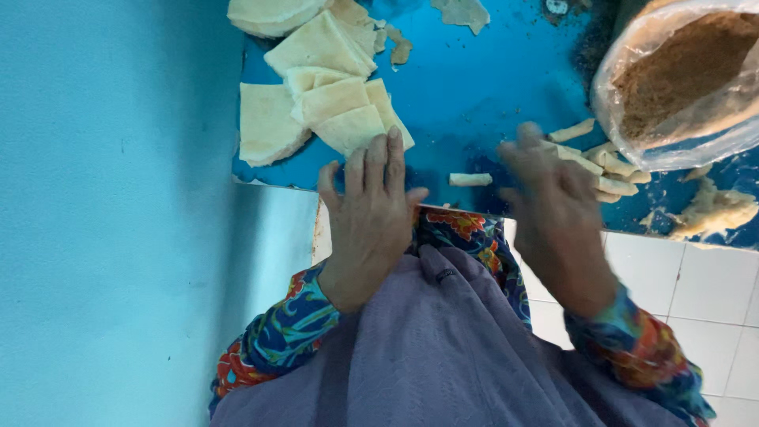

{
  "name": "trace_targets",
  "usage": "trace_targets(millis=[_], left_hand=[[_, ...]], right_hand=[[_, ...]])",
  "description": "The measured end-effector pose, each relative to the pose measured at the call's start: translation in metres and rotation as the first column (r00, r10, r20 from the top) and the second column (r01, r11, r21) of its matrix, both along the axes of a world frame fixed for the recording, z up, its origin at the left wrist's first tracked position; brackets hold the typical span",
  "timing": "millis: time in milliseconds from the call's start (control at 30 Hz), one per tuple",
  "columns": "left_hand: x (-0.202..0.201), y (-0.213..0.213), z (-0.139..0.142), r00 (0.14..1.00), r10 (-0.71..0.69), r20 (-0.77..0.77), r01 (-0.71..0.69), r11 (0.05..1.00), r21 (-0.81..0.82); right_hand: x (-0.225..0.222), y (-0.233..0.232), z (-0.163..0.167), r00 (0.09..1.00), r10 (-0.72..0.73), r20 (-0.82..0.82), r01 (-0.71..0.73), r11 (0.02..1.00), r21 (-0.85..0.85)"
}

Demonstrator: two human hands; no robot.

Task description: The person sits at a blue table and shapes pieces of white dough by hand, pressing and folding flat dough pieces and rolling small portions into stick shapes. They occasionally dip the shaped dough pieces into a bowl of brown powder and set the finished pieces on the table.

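My left hand [370, 215] lies flat at the near edge of the blue table [474, 87], fingers spread, its fingertips touching the nearest pale dough sheet [352, 128] of a loose stack of triangular sheets [316, 87]. My right hand [553, 207] is blurred, fingers apart, hovering just left of a heap of small rolled dough pieces [602, 164]. One rolled piece [470, 179] lies alone on the table between the two hands. Neither hand holds anything that I can see.
A clear plastic bag of brown crumbly filling [680, 79] sits at the far right of the table. Dough scraps [711, 209] lie at the right edge. A blue wall [111, 213] stands close on the left; white floor tiles [711, 292] show below.
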State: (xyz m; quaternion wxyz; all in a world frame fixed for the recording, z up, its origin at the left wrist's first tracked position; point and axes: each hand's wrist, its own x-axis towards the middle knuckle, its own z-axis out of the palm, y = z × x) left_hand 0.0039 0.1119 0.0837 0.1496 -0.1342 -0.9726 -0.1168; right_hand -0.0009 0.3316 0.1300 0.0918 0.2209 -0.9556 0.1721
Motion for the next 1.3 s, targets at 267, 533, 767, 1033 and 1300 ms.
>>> trace_targets(millis=[267,533,767,1033,1300], left_hand=[[-0.013,0.043,0.001,0.98,-0.195,-0.049,0.201,0.964,0.175],[-0.048,0.163,-0.013,0.874,-0.481,-0.065,0.478,0.829,0.29],[-0.05,0.199,-0.006,0.844,-0.537,0.01,0.511,0.81,0.287],[-0.054,0.195,-0.013,0.816,-0.574,-0.062,0.568,0.778,0.268],[-0.048,0.186,-0.024,0.809,-0.569,-0.147,0.588,0.78,0.213]], right_hand=[[0.024,0.033,-0.023,0.985,-0.118,-0.126,0.108,0.991,-0.083],[0.029,0.113,0.014,0.972,-0.227,-0.056,0.226,0.974,-0.035],[0.018,0.152,0.011,0.991,-0.131,0.029,0.129,0.991,0.038],[0.016,0.146,0.003,0.991,-0.129,-0.043,0.135,0.971,0.199],[0.017,0.134,-0.003,0.991,-0.092,-0.094,0.113,0.96,0.257]])
